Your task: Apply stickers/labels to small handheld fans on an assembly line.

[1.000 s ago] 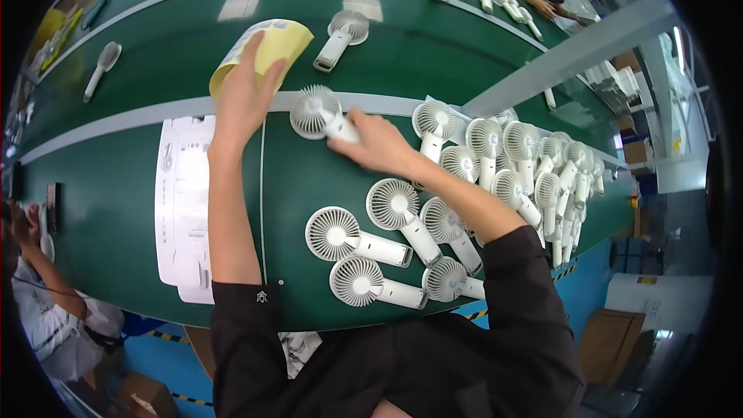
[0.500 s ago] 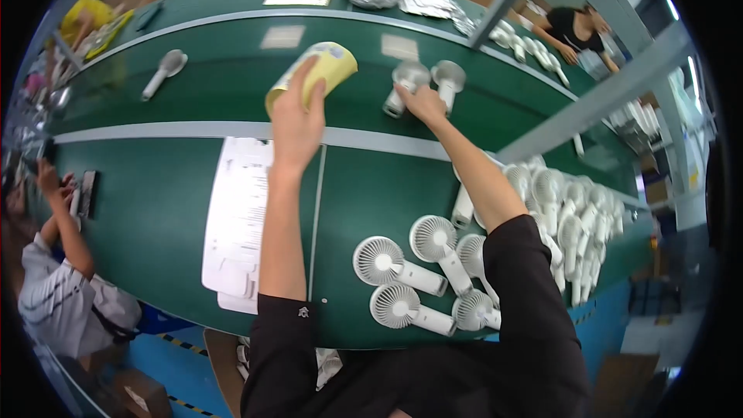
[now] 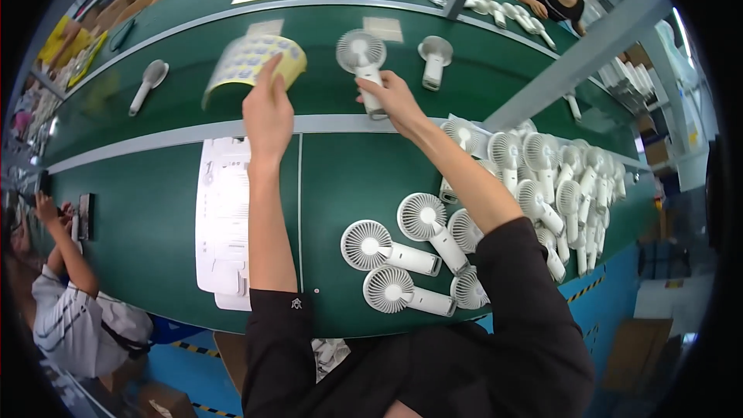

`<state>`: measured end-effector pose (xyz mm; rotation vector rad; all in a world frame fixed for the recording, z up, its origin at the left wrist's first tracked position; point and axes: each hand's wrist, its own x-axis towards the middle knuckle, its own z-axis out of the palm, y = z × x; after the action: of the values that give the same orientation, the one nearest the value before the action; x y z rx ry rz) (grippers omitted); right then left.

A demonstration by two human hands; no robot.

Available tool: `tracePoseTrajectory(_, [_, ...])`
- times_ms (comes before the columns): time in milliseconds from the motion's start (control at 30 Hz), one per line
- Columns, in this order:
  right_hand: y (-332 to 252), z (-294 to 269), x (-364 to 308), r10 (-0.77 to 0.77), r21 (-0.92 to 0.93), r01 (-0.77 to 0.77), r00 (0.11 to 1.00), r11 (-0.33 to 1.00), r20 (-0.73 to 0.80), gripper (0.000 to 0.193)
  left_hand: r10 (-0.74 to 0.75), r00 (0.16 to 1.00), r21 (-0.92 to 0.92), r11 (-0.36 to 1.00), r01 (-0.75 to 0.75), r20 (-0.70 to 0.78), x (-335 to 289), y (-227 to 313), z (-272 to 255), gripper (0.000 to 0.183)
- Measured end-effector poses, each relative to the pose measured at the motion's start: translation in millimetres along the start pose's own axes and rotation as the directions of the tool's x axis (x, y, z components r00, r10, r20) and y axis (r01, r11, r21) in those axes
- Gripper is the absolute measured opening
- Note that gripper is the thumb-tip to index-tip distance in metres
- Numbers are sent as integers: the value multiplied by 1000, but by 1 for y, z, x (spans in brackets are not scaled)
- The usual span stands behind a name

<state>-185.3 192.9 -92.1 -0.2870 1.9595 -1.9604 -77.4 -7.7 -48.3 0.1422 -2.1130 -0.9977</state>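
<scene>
Curved between the fingers of my left hand [image 3: 268,120] is a yellow-backed sheet of round stickers [image 3: 251,64], its left side smeared by motion. My right hand [image 3: 396,104] grips a white handheld fan [image 3: 361,50] by its handle, its round head pointing away from me, above the far green strip. Just right of it lies another handheld fan [image 3: 435,62], untouched. Below my right forearm, several white fans [image 3: 390,289] lie on the near table, their grilles showing.
A large pile of fans [image 3: 569,193] covers the right side. White printed sheets [image 3: 220,224] lie beneath my left forearm. A lone fan [image 3: 147,87] rests far left. A grey slanted post [image 3: 580,50] rises at right. Co-workers sit at left [image 3: 73,302] and far right [image 3: 553,0].
My right hand has lifted the fan from the far strip and brought it left and nearer. The sticker sheet has moved left in my left hand and now shows its printed face.
</scene>
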Motion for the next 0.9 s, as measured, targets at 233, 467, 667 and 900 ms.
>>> tracePoseTrajectory(233, [-16, 9, -46, 38, 223, -63, 993, 973, 114, 45, -98, 978, -12, 995, 102, 185, -7, -6, 1, 34])
tracePoseTrajectory(467, [-33, 24, -67, -33, 332, -58, 964, 941, 262, 32, -158, 835, -410, 813, 413, 527, -12, 12, 13, 48])
tracePoseTrajectory(667, [-45, 20, -76, -37, 294, -155, 831, 943, 556, 27, -102, 671, -485, 613, 624, 735, -14, 28, 15, 42])
tracePoseTrajectory(900, [-39, 27, -77, -71, 393, -217, 797, 894, 600, 25, -105, 727, -505, 652, 566, 678, -15, 22, 13, 53])
